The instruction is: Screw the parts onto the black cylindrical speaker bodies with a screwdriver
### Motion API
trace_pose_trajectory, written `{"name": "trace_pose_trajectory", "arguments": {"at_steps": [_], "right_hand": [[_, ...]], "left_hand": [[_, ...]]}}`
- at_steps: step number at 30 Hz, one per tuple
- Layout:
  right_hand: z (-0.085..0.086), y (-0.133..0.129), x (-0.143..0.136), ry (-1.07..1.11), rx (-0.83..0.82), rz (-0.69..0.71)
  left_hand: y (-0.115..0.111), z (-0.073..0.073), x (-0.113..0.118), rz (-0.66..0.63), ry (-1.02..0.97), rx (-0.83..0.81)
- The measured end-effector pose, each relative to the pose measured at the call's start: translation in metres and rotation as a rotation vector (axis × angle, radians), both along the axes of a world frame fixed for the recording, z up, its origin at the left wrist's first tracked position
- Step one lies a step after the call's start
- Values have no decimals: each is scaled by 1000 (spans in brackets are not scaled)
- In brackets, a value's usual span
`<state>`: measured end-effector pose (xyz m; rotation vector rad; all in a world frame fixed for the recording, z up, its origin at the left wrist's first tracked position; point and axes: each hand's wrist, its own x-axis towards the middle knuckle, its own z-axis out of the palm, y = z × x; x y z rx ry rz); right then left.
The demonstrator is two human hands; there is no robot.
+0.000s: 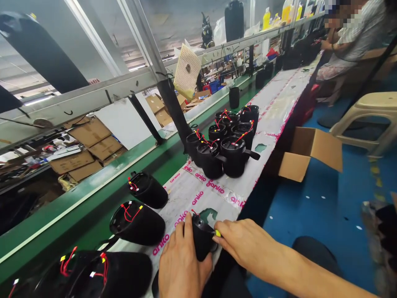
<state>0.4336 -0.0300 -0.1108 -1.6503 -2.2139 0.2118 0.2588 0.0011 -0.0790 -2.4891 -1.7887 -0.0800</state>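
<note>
My left hand [182, 258] is wrapped round the side of a black cylindrical housing [203, 238] at the table's near edge. Pinched in the fingers of my right hand [238, 240] is a small yellow piece [218, 233] at the housing's right rim; whether it is a connector or a tool tip I cannot make out. A little red wire shows at the top of this housing. To the left lie similar black housings [139, 225] with red wires and small yellow and white connectors. Farther up the table stands a group of several more [234, 159].
A table covered in white film [198, 194] with pink print runs beside a green conveyor [102, 182]. An open carton [294, 165] and a beige stool [369, 111] stand at right. A person [350, 45] sits farther along. A metal frame crosses above the conveyor.
</note>
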Motion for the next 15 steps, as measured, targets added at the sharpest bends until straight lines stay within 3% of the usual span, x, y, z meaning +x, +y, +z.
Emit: {"name": "trace_pose_trajectory", "arguments": {"at_steps": [7,12,15], "right_hand": [[-2,-1,-4,-63,61,-13],[-8,-8,-13,-170,133,-122],[-3,-7,-17,-262,102,-145]], "left_hand": [[1,-1,0,-4,7,23],[-1,-5,4,-19,76,55],[-3,-5,10,-11,127,68]]}}
